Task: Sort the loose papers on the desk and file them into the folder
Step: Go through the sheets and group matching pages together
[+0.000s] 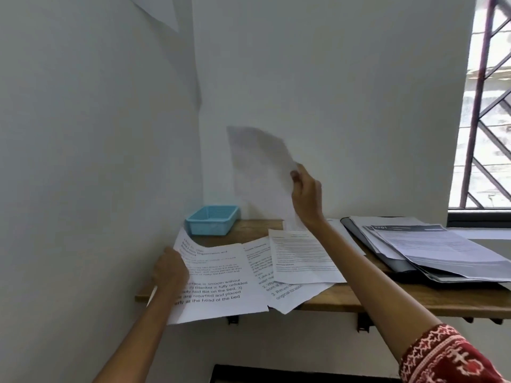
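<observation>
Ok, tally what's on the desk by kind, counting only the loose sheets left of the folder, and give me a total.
Loose sheets lying on the desk: 3 (large-print sheet, middle sheet, small-print sheet)
Sheet held up by the right hand: 1
Blue basket: 1
Dark folder stacked with papers: 1
Total: 6

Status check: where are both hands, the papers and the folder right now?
Right hand pinching a raised sheet above the desk. Left hand gripping large-print page. Folder open at right, papers stacked on it. Nothing blocking.
</observation>
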The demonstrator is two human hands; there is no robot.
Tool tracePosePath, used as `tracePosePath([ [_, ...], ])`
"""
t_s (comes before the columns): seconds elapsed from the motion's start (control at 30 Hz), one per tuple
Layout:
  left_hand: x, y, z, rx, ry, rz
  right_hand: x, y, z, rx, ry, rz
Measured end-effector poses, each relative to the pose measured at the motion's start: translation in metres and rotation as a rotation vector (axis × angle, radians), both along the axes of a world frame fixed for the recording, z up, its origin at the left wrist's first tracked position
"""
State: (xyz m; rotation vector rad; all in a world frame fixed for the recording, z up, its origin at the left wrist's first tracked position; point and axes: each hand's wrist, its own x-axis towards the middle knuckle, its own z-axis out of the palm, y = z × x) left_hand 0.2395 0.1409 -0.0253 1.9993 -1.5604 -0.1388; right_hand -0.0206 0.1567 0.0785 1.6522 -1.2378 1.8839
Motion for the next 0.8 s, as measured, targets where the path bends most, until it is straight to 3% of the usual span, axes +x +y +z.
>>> tracePosePath([
  [0.07, -0.009, -0.012, -0.004, -0.046, -0.126, 0.010, -0.001, -0.001, -0.007, 0.012, 0.111, 0.007],
  [0.13, -0.020, -0.022, -0.002, -0.173, -0.043, -0.066, 0.002, -0.004, -0.022, 0.131, 0.209, 0.076],
  [0.2, -0.033, -0.029, 0.005, -0.203, 0.432, -0.252, 0.006, -0.009, -0.043, 0.338, 0.305, 0.216],
  [0.27, -0.045, -0.034, 0.017, 0.061, 1.063, -0.393, 0.011, -0.012, -0.065, 0.565, 0.437, 0.343],
  [0.3, -0.047, -0.039, 0.019, 0.203, 1.288, -0.415, 0.013, -0.012, -0.074, 0.714, 0.521, 0.389],
  [0.37, -0.049, -0.050, 0.018, 0.321, 1.380, -0.390, 0.014, -0.008, -0.082, 1.029, 0.681, 0.485],
  [0.43, -0.053, -0.061, 0.015, 0.341, 1.250, -0.350, 0.008, -0.006, -0.082, 1.223, 0.726, 0.571],
  [0.47, -0.056, -0.068, 0.012, 0.337, 1.197, -0.346, 0.002, -0.008, -0.080, 1.254, 0.654, 0.617],
  [0.53, -0.060, -0.077, 0.010, 0.303, 1.247, -0.417, -0.009, -0.017, -0.074, 1.158, 0.302, 0.640],
  [0.6, -0.064, -0.084, 0.007, 0.290, 1.366, -0.518, -0.026, -0.037, -0.070, 0.936, -0.008, 0.369],
  [0.67, -0.069, -0.090, 0.008, 0.286, 1.413, -0.624, -0.042, -0.058, -0.066, 0.861, -0.228, 0.187],
  [0.8, -0.085, -0.104, 0.016, 0.276, 1.318, -0.740, -0.059, -0.092, -0.063, 0.728, -0.561, 0.408],
])
